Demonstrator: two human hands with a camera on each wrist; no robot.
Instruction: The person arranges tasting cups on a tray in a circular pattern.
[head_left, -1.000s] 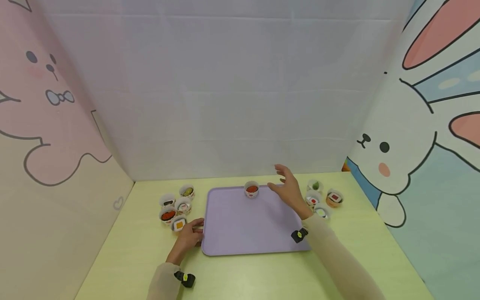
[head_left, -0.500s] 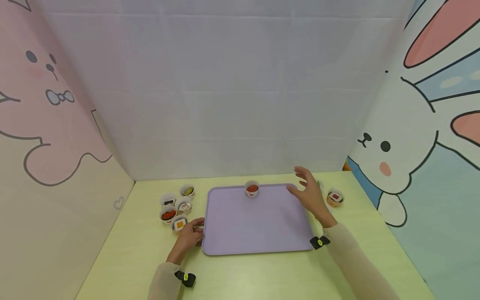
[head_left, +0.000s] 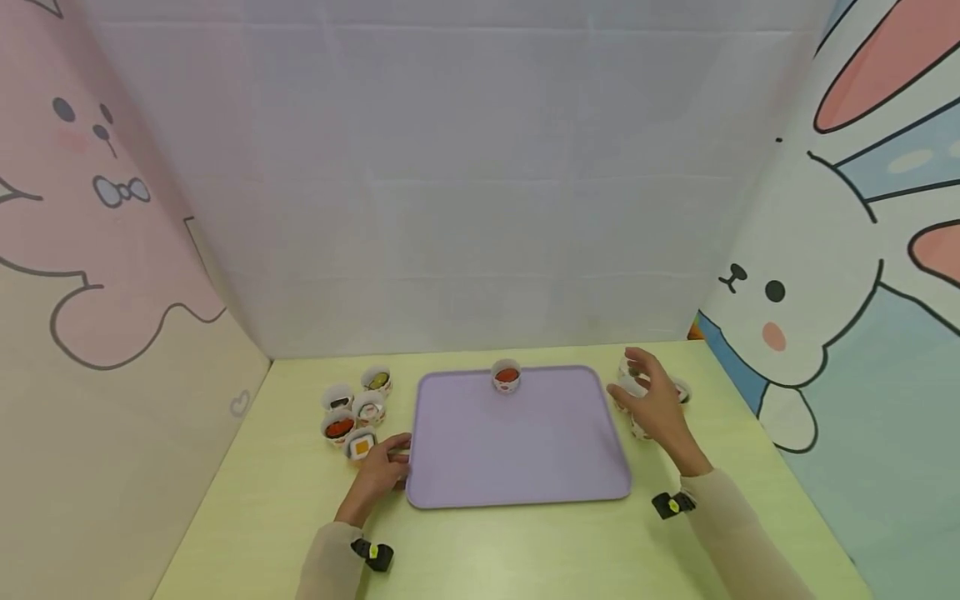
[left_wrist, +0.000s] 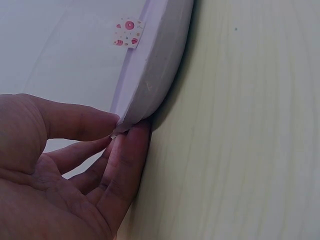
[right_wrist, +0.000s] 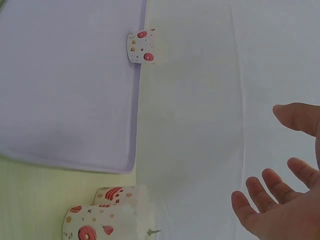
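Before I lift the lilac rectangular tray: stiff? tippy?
The tray looks stiff: straight raised rim. Pinched on just one side by the left hand, it may tilt. The small white patterned cup at its far rim could slide.

There are one tray [head_left: 517, 446], ten cups [head_left: 506, 377], two wrist cameras [head_left: 380, 557].

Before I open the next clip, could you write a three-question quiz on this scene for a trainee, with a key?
1. True or false: the right hand holds nothing.
2. In the head view, how many cups stand left of the purple tray?
3. The left hand pinches: (a) one of the cups; (b) the edge of the purple tray; (c) nothing.

Key: 1. True; 2. Five; 3. b
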